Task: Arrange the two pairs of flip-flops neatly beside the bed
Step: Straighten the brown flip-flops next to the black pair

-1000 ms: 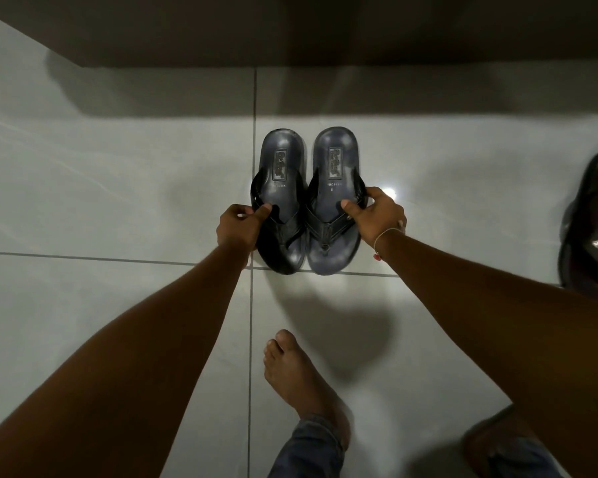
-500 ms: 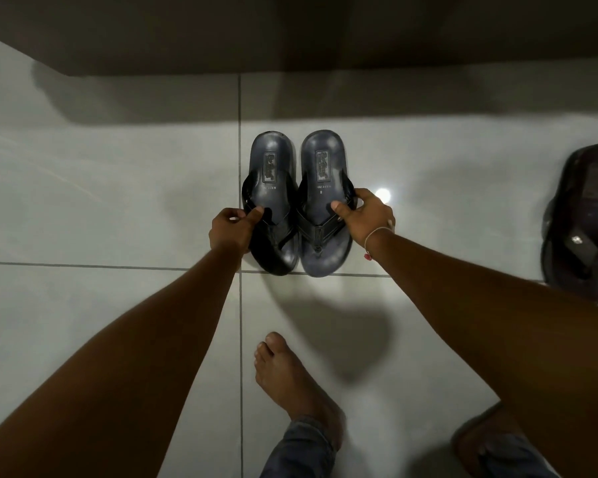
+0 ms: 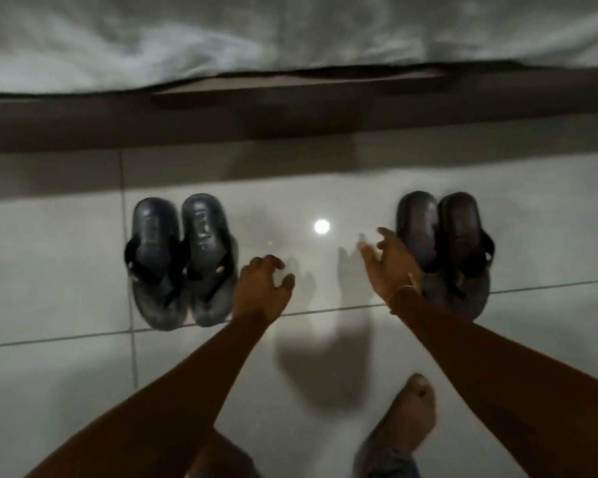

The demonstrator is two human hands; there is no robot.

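Observation:
A dark blue pair of flip-flops (image 3: 180, 260) lies side by side on the pale floor tiles at the left, heels toward the bed. A dark brown pair (image 3: 444, 250) lies side by side at the right, in line with the first. My left hand (image 3: 261, 288) hovers just right of the blue pair, fingers apart, holding nothing. My right hand (image 3: 390, 263) is spread open just left of the brown pair and hides part of its left sandal. The frame is blurred.
The bed's dark frame (image 3: 290, 115) runs across the top, with pale rumpled bedding (image 3: 221, 36) above it. My bare foot (image 3: 408, 412) stands on the tiles at lower right. A ceiling light's reflection (image 3: 321, 225) glints between the two pairs.
Both hands have let go of the blue pair and moved right, now open between the pairs. The view has shifted back and right, showing the bed and the whole brown pair.

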